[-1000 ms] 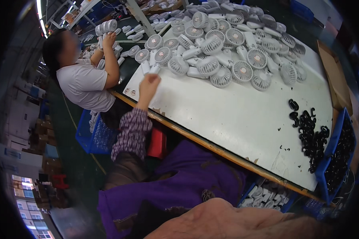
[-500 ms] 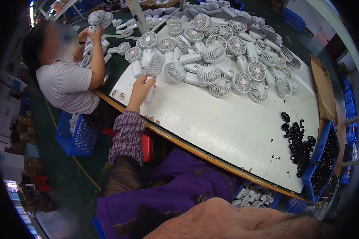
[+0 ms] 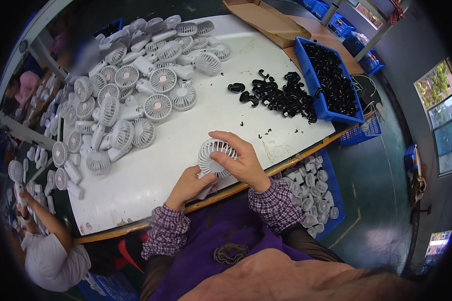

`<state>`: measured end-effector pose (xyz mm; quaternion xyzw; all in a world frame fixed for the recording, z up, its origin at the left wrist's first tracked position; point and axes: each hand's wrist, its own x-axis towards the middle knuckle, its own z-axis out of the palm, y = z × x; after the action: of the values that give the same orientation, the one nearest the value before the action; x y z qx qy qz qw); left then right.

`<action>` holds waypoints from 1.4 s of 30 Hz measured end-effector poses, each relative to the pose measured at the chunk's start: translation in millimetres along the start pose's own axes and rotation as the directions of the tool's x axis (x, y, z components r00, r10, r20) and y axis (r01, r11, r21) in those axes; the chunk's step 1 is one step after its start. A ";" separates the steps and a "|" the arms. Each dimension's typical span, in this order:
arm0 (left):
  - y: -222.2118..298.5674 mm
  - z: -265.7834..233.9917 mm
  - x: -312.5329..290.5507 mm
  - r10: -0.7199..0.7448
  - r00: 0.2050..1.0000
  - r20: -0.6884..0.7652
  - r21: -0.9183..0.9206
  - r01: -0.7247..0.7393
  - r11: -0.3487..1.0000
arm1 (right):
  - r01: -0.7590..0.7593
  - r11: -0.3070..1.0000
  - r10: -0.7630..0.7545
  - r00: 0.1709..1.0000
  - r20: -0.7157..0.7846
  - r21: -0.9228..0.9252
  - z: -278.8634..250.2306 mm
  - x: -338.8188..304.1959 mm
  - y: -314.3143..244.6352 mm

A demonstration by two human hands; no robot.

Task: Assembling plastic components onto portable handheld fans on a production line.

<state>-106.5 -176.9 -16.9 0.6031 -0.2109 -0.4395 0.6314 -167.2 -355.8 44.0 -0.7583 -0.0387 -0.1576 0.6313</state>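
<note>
A white handheld fan [image 3: 204, 159] is held in both hands over the table's near edge. My left hand [image 3: 186, 186] is closed round its handle, which is mostly hidden by the fingers. Curled over the round fan head, my right hand [image 3: 245, 161] grips it with the thumb across the front grille. Left of my hands lies a big heap of similar white fans [image 3: 127, 76] on the white table [image 3: 186, 135]. Small black curved plastic parts [image 3: 286, 95] are spread to the right, beyond my right hand.
A blue tray [image 3: 312, 83] full of black parts sits at the table's right edge, near an open cardboard box [image 3: 266, 22]. Below the edge, a blue crate [image 3: 340, 200] holds more fans. At the left a co-worker [image 3: 47, 258] holds a fan [image 3: 15, 170].
My left hand has brought a fan from the heap's left side to in front of me. My right hand has come into view and gripped the fan's head. The view has turned right.
</note>
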 end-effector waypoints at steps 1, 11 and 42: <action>-0.5 5.5 3.7 0.118 0.984 -0.134 0.151 -0.098 0.984 | -0.006 0.998 0.003 0.999 -0.041 -0.066 -2.6 -0.5 0.1; -9.6 12.7 9.4 0.023 0.896 -0.444 -0.087 -0.068 0.994 | -0.024 0.996 0.013 0.992 -0.122 -0.088 -32.9 18.4 65.5; -10.2 17.0 8.4 0.473 0.751 -0.460 0.370 -0.322 0.871 | -0.537 0.619 0.533 0.823 0.196 0.573 21.4 -35.7 32.3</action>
<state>-118.7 -192.4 -25.6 0.7212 -0.2074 -0.0742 0.6568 -188.6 -336.4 -0.1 -0.4926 0.1385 0.0606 0.8570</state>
